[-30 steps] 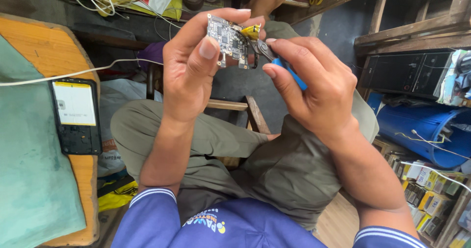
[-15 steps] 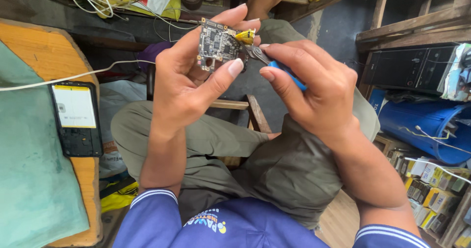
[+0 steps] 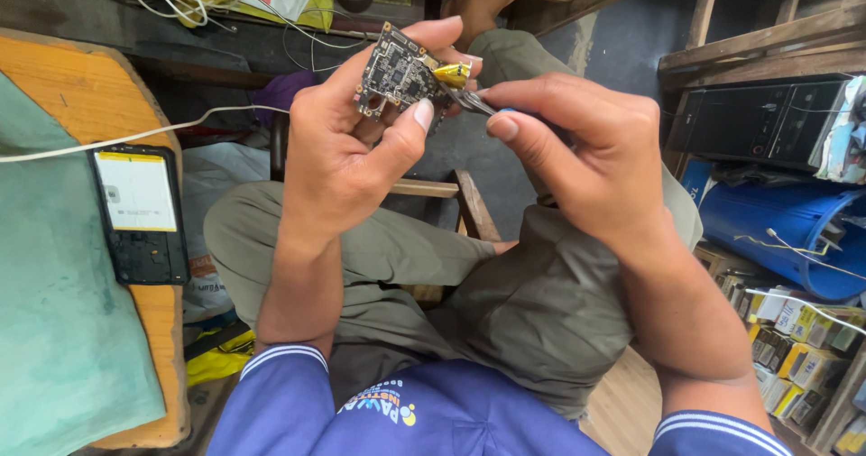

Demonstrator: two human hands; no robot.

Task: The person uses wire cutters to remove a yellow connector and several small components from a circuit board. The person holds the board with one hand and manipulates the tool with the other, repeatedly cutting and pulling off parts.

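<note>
My left hand (image 3: 347, 154) holds a small dark circuit board (image 3: 397, 73) up in front of me, thumb pressed on its lower edge and fingers behind it. A yellow piece (image 3: 451, 73) sits on the board's right edge. My right hand (image 3: 586, 163) pinches a thin metal tool with a blue handle (image 3: 476, 104), its tip touching the board just below the yellow piece. Both hands hover above my lap.
An opened phone (image 3: 140, 212) lies on a green cloth (image 3: 54, 330) on the orange wooden table (image 3: 86, 104) at left, with a white cable (image 3: 108, 140) across it. A blue drum (image 3: 776, 230), a black case (image 3: 767, 122) and wooden shelves stand at right.
My left hand has turned the board so its component side faces me and tilted it lower. The right hand has rotated, hiding most of the blue handle, and the tool tip stays at the board.
</note>
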